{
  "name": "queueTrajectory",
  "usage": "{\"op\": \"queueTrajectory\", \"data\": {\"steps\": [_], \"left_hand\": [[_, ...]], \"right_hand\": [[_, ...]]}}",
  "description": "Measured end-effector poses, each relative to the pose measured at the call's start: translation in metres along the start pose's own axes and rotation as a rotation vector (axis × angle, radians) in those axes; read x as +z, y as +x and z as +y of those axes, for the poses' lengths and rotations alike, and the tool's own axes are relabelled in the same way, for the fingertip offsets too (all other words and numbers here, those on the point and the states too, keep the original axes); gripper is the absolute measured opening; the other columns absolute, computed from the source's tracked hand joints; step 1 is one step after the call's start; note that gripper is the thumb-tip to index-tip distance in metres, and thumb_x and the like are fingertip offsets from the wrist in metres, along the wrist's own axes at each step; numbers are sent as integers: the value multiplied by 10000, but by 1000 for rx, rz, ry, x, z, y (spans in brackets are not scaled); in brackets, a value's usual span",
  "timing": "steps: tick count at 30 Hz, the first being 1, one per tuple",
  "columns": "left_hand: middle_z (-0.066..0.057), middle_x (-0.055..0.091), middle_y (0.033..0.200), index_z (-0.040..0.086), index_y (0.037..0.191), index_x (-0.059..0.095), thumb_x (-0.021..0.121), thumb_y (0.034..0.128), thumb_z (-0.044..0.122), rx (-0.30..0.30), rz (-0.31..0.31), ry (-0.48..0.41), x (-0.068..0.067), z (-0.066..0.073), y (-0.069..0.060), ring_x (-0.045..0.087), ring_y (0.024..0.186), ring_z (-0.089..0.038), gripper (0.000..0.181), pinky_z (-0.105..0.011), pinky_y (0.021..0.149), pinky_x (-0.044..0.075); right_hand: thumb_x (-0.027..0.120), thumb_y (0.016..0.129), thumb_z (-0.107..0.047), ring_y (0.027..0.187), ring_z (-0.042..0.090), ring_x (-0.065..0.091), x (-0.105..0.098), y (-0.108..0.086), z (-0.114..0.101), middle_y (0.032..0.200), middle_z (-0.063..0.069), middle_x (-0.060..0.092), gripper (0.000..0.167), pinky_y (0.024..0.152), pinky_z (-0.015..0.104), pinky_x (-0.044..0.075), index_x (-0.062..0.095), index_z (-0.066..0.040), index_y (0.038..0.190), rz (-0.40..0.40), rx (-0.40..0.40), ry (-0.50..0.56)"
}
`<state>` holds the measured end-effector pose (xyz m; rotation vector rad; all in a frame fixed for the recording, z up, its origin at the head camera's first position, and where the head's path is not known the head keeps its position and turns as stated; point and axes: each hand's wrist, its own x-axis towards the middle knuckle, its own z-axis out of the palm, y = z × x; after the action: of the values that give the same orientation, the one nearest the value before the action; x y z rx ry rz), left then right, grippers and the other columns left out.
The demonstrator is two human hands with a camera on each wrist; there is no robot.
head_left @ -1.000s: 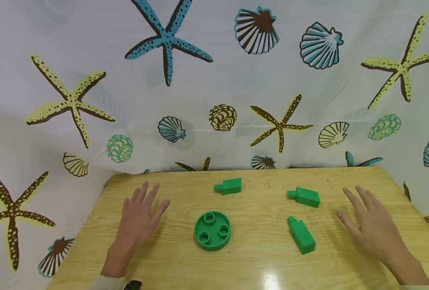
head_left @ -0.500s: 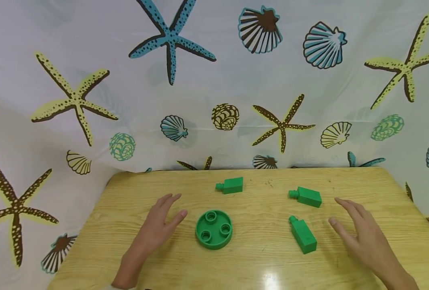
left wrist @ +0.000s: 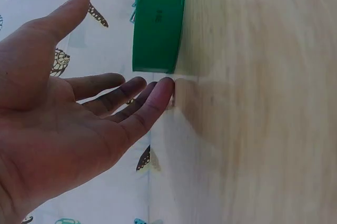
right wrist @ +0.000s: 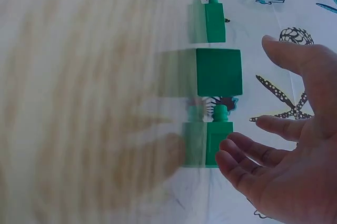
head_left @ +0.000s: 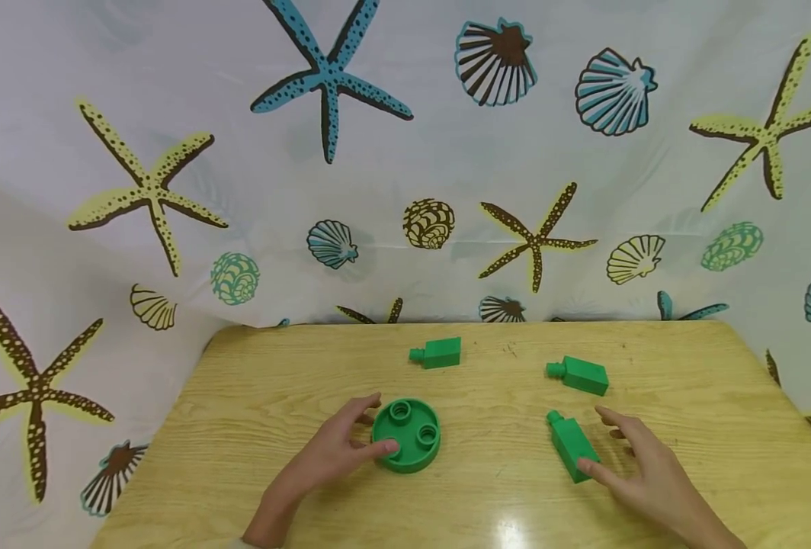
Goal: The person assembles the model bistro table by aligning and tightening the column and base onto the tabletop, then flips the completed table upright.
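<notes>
Lying flat, a rimmed, round green dish (head_left: pixel 408 433)

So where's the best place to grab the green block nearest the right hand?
Probably by the long flat sides of the block, coming from the right: it lies down, its narrow neck pointing away and leftward, and the right hand is on that side, thumb and fingers apart.

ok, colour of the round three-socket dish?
Green; the round dish shows best in the head view.

A white cloth (head_left: pixel 378 183) printed with starfish (head_left: pixel 330 75) and seashells (head_left: pixel 614 93) hangs behind the wood-grained bench (head_left: pixel 289 366), whose glossy top shows a bright glare (head_left: pixel 511 532) near the front.
</notes>
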<state>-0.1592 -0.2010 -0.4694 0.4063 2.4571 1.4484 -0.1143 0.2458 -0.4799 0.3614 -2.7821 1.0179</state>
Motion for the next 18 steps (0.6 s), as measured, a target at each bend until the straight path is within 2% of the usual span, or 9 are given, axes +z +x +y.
{"op": "queueTrajectory", "data": {"steps": [3, 8, 11, 14, 18], "left_hand": [[-220, 426, 1506, -33, 1565, 345, 851, 875, 308, 8, -11, 13, 6, -1, 2, 500, 1300, -378, 921, -388, 925, 574], [-198, 478, 1418, -64, 1518, 403, 939, 761, 329, 22, 45, 149, 16, 1, 4, 492, 1312, -379, 1008, -549, 1067, 453], [-197, 475, 1405, -70, 1499, 418, 962, 726, 334, 16, 53, 177, 22, 2, 7, 494, 1306, -382, 1027, -574, 1086, 422], [-177, 474, 1403, -52, 1496, 430, 970, 713, 339, 13, 48, 178, 27, 3, 10, 499, 1293, -350, 1027, -551, 1087, 426], [-162, 491, 1395, -40, 1485, 450, 965, 721, 340, 48, 47, 177, 32, 5, 14, 508, 1282, -332, 996, -545, 1081, 430]], "right_hand": [[824, 890, -382, 1078, 300, 649, 5, 0, -2, 1266, 150, 620, 749, 814, 444, 585, 500, -40, 1473, -34, 26, 49], [866, 854, -320, 964, 205, 659, 11, 3, -5, 1153, 94, 644, 723, 743, 326, 589, 539, -7, 1418, -60, 50, 107], [888, 830, -304, 935, 181, 656, 15, 4, -6, 1107, 75, 649, 713, 727, 294, 584, 563, 5, 1385, -69, 68, 93], [905, 808, -298, 931, 179, 657, 17, 6, -8, 1087, 69, 654, 720, 738, 298, 584, 574, -6, 1377, -84, 78, 53], [911, 800, -239, 927, 189, 659, 19, 8, -12, 1095, 89, 671, 713, 753, 322, 586, 565, -24, 1385, -112, 90, 15]]}}
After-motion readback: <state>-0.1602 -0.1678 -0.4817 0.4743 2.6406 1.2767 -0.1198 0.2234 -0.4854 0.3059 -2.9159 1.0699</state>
